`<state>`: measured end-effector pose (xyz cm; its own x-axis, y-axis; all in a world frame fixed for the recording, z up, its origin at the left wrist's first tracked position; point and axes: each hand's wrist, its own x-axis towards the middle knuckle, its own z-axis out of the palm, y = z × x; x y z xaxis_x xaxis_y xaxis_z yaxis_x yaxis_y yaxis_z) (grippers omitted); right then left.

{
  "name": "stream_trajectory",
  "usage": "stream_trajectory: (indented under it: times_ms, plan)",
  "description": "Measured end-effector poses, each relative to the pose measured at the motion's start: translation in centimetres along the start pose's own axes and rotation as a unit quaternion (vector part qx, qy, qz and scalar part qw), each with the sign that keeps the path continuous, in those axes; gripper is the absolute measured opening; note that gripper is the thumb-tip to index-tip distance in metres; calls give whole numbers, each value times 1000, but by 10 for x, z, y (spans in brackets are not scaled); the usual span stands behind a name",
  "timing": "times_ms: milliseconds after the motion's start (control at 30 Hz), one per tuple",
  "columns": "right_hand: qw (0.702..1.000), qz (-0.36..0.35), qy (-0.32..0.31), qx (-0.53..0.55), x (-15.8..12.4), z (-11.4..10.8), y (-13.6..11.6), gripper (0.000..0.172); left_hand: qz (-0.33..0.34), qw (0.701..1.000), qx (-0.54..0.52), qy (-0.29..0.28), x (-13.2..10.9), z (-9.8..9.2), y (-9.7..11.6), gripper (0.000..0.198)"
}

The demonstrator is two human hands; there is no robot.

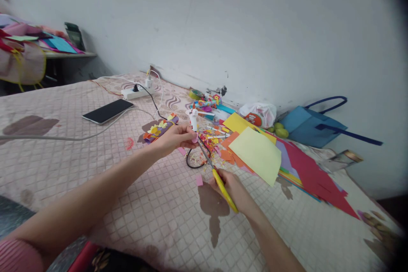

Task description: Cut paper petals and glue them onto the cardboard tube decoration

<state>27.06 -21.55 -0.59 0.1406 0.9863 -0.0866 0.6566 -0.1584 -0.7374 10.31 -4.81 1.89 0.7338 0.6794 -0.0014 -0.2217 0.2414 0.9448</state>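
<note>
Pink paper-like piece (195, 137) meets the tips of yellow-handled metal scissors (222, 186)

The step in hand looks like trimming: 2 bare hands are working on 1 small pink piece, held up over the middle of the patterned, quilted cloth (153, 212). The left hand (175, 139) pinches it between thumb and fingers. The right hand (235, 189) is wrapped around the yellow handles, with the blades angled up and away from the cloth's front edge. Their tips touch the pink piece, or very nearly; whether they have bitten into it is too small to tell.

Just beyond the left hand, towards the far edge, lies a purple roll decorated with yellow and orange paper flowers (162, 126). Behind the pinched piece is a white device, probably a glue gun (194, 120). Another flat pink rectangle (199, 179) lies nearer the front edge, and coloured paper scraps (218, 136) are strewn beyond the scissors.

As I judge it, the next move calls for a firm left pinch with fingertips clear of the blades, short snips at the tips, and small turns of the piece to guide the cut.
</note>
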Motion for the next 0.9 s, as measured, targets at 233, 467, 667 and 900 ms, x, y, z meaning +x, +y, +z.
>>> stream_trajectory:
  times_ms: [233,467,667,900]
  plan:
    - [1000,-5,9,-4,1,0,2,21,2,1000,-18,-4,0,0,-2,20]
    - [999,-12,17,-29,1,0,-1,19,-6,1000,-27,-12,0,0,-2,20]
    - [999,-11,19,-42,0,0,-4,20,-3,999,-26,-19,0,0,-4,19]
    - [1000,-6,21,-8,1,1,-3,20,-1,999,-33,-26,0,-1,-7,16]
